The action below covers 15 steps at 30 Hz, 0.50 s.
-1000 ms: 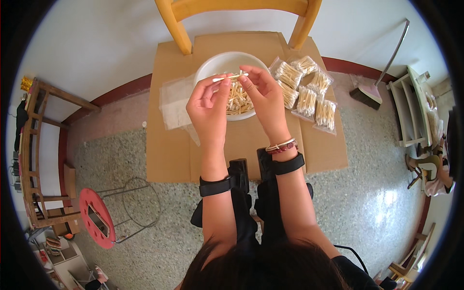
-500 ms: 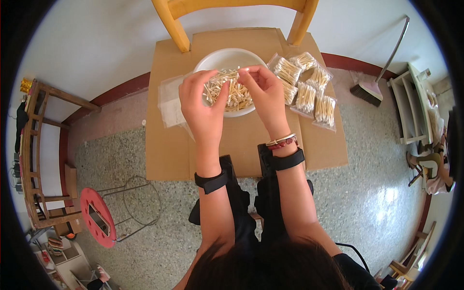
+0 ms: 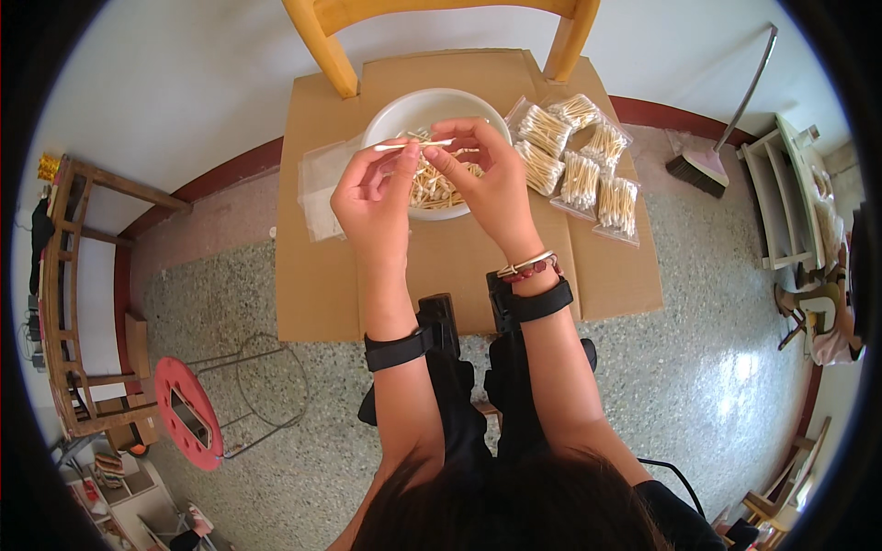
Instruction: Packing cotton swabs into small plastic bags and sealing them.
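Note:
My left hand [image 3: 375,197] and my right hand [image 3: 491,179] meet above a white bowl [image 3: 441,103]. Between their fingertips a cotton swab [image 3: 393,147] lies almost level, thumb and forefinger of each hand pinched on it. Another swab tip seems to show by the right fingers; I cannot tell whether they hold it. Loose cotton swabs [image 3: 432,191] fill the bowl's bottom, partly hidden by my hands. To the right lie several clear bags packed with swabs [image 3: 581,179]. Flat clear plastic bags [image 3: 322,197] rest left of the bowl, partly behind my left hand.
Everything stands on a cardboard sheet [image 3: 459,280] with a yellow wooden chair back [image 3: 446,11] behind it. On the floor to the left is a red stool [image 3: 175,376] bearing a phone [image 3: 190,415]. A broom [image 3: 703,170] leans at the far right.
My hands have come together over the bowl, the left tilting inward. The swab now stretches level between both hands' fingertips.

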### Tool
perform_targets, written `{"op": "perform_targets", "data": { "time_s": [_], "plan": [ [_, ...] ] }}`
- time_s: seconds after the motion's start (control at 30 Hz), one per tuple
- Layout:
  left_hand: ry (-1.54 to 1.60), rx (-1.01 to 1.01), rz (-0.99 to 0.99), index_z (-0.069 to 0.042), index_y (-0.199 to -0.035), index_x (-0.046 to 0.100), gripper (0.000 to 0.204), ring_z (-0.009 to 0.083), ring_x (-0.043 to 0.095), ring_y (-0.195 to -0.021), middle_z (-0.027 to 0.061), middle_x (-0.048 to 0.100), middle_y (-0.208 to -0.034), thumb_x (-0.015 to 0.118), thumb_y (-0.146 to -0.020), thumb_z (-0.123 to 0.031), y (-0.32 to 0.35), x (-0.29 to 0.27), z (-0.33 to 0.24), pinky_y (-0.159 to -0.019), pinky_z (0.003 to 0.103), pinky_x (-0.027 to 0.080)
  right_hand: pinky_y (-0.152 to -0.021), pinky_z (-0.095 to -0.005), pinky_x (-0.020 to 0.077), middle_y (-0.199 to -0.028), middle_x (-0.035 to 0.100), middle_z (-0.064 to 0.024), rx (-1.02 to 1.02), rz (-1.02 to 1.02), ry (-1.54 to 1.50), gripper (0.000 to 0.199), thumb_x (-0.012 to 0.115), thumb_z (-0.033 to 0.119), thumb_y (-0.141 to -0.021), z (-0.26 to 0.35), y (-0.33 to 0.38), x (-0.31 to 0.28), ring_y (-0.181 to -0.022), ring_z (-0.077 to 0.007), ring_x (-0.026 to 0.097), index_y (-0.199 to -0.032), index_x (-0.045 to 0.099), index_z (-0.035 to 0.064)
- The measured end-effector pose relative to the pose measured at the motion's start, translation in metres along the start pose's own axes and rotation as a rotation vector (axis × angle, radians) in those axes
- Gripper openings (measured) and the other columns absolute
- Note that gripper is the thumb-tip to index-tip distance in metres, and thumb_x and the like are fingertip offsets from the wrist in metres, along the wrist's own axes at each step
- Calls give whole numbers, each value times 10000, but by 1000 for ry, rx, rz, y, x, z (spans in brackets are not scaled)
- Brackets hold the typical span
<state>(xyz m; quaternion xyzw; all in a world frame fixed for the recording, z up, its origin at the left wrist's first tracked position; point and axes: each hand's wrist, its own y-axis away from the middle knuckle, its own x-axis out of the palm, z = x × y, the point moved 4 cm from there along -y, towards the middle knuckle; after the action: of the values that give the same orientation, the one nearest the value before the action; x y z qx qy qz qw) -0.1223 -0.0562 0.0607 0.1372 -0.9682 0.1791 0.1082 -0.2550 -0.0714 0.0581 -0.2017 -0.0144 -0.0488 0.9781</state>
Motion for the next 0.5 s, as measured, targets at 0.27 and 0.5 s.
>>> {"op": "perform_targets", "data": {
  "time_s": [0.27,0.5],
  "plan": [
    [138,-222,67,-45,-1030,623,178,82,562,-796,48,666,-970,680,-873,-106,1,-1,7,-729,223,453,-741,-226,486,-917,672,-38,147,123,-402,130,672,109,-880,-8,0,3,-852,-87,614,-962,626,18],
    [133,-222,75,-43,-1031,620,179,82,561,-792,40,664,-960,680,-872,-98,0,-1,7,-720,224,449,-754,-223,480,-925,653,-17,191,121,-381,122,653,94,-890,-3,-1,4,-859,-77,599,-982,623,21]
  ]
}}
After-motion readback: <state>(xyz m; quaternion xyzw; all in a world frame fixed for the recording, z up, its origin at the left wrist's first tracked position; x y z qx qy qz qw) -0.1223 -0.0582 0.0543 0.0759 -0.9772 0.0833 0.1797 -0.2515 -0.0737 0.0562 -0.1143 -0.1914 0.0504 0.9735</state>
